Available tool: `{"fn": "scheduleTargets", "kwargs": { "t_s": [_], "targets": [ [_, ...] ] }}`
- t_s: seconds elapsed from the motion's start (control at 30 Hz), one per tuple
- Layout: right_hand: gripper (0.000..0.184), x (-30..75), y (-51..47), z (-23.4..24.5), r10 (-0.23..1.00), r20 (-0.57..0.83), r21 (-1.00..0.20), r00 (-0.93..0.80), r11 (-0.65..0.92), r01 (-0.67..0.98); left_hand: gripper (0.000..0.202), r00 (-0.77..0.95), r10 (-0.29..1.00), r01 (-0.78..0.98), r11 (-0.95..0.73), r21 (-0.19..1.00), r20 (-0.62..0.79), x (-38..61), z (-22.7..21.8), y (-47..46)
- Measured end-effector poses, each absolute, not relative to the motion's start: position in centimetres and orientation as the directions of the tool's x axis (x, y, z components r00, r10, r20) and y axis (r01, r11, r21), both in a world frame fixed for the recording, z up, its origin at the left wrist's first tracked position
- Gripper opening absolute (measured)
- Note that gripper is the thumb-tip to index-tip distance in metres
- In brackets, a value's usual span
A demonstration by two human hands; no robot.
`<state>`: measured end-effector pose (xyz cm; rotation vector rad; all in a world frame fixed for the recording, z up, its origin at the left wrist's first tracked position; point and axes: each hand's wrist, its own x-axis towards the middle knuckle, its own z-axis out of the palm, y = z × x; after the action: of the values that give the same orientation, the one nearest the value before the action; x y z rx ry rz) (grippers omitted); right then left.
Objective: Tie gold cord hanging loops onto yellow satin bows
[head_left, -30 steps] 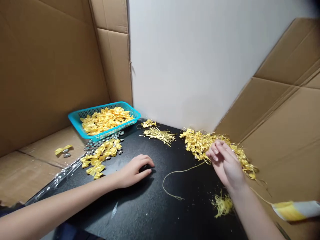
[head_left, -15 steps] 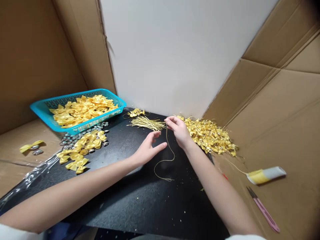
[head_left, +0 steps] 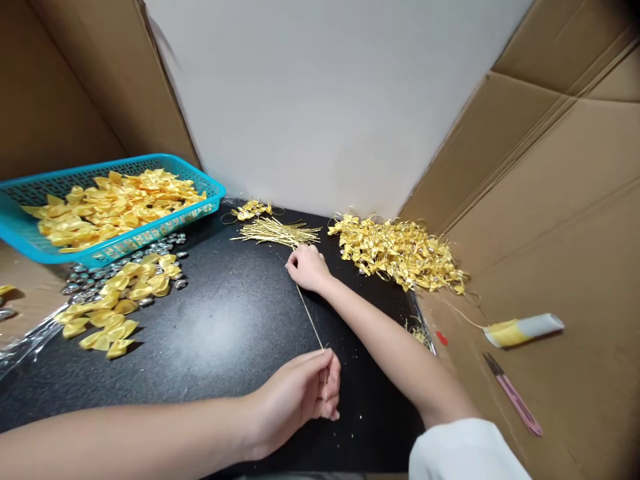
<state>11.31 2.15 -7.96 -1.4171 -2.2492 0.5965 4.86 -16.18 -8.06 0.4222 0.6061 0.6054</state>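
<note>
A thin gold cord (head_left: 311, 319) runs taut between my two hands above the black table. My left hand (head_left: 305, 397), low in the picture, pinches its near end between thumb and fingers. Farther up, my right hand (head_left: 307, 267) closes on the other end, its fingertips partly hidden. Just beyond the right hand lies a bundle of cut gold cords (head_left: 277, 231). To its right spreads a heap of small gold bows with cord loops (head_left: 400, 250). A few more finished-looking bows (head_left: 253, 210) sit behind the bundle.
At the left, a blue basket (head_left: 215, 193) holds many yellow ribbon bows. Loose yellow bows (head_left: 115, 327) and silvery beads (head_left: 83, 283) lie before it. On the right are a cord spool (head_left: 525, 330) and pink-handled snips (head_left: 515, 400). Cardboard walls (head_left: 565, 220) flank the table.
My left hand has taken hold of the cord and moved down toward me, pulling the slack cord straight. My right hand has shifted left and slightly down. The view has turned a little right.
</note>
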Motion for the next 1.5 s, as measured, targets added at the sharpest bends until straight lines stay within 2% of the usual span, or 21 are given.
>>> {"fn": "scheduleTargets", "kwargs": {
  "t_s": [0.13, 0.23, 0.4, 0.53, 0.6, 0.67, 0.73, 0.8, 0.83, 0.93, 1.03, 1.13, 1.2, 1.37, 1.5],
  "targets": [
    [0.013, 10.8, 1.8, -8.5, 0.895, 0.108, -0.511, -0.433, 0.424, 0.748, 0.029, 0.644, 0.624, -0.466, 0.779, 0.42, -0.443, 4.4, -8.6, -16.0],
    [0.024, 12.4, 1.2, -8.0, 0.876, 0.129, -0.478, -0.464, 0.465, 0.745, 0.025, 0.646, 0.625, -0.505, 0.781, 0.368, -0.439, 4.1, -8.7, -15.1],
    [0.04, 17.1, -1.2, -7.4, 0.882, 0.281, -0.5, -0.377, 0.47, 0.727, 0.032, 0.63, 0.663, -0.509, 0.746, 0.429, -0.404, 3.7, -8.5, -13.8],
    [0.032, 19.6, -1.1, -7.2, 0.917, 0.196, -0.514, -0.348, 0.398, 0.759, 0.037, 0.655, 0.639, -0.466, 0.761, 0.451, -0.403, 3.7, -8.8, -13.2],
    [0.027, 20.0, -0.8, -6.7, 0.93, 0.202, -0.531, -0.307, 0.367, 0.764, 0.037, 0.661, 0.635, -0.448, 0.762, 0.468, -0.401, 3.7, -9.0, -13.1],
    [0.017, 20.1, -1.6, -6.1, 0.931, 0.272, -0.593, -0.244, 0.362, 0.719, 0.037, 0.653, 0.649, -0.453, 0.747, 0.486, -0.391, 3.6, -9.0, -12.9],
    [0.009, 19.9, -4.0, -5.7, 0.934, 0.314, -0.707, -0.17, 0.35, 0.615, 0.038, 0.625, 0.686, -0.478, 0.714, 0.512, -0.373, 3.5, -8.9, -12.6],
    [0.021, 19.5, -7.6, -5.9, 0.97, 0.23, -0.851, -0.077, 0.239, 0.467, 0.038, 0.586, 0.731, -0.505, 0.667, 0.547, -0.351, 3.5, -9.0, -12.3],
    [0.021, 19.2, -9.6, -6.2, 0.986, 0.165, -0.906, -0.039, 0.167, 0.389, 0.039, 0.565, 0.75, -0.509, 0.645, 0.571, -0.344, 3.5, -9.0, -12.1],
    [0.029, 18.3, -14.3, -7.2, 0.999, 0.025, -0.97, 0.044, 0.014, 0.242, 0.039, 0.501, 0.796, -0.484, 0.584, 0.652, -0.34, 3.6, -9.0, -11.7],
    [0.035, 17.3, -15.6, -7.8, 0.996, -0.071, -0.966, -0.061, -0.054, 0.251, 0.041, 0.464, 0.8, -0.412, 0.575, 0.707, -0.381, 3.8, -8.7, -11.5],
    [0.022, 16.4, -14.5, -7.7, 0.98, -0.128, -0.973, -0.15, -0.095, 0.208, 0.047, 0.467, 0.768, -0.343, 0.615, 0.71, -0.439, 4.0, -8.1, -11.4],
    [0.013, 16.4, -13.5, -7.6, 0.974, -0.143, -0.981, -0.176, -0.116, 0.155, 0.045, 0.457, 0.781, -0.341, 0.596, 0.726, -0.426, 4.0, -7.8, -11.2],
    [0.029, 18.4, -11.8, -7.4, 0.911, -0.168, -0.985, -0.377, -0.166, 0.038, 0.038, 0.412, 0.807, -0.365, 0.571, 0.735, -0.422, 3.3, -8.1, -10.2],
    [0.034, 21.0, -11.3, -6.3, 0.869, -0.237, -0.971, -0.434, -0.222, 0.085, 0.037, 0.389, 0.791, -0.374, 0.603, 0.704, -0.472, 2.2, -8.5, -9.7]
  ]
}}
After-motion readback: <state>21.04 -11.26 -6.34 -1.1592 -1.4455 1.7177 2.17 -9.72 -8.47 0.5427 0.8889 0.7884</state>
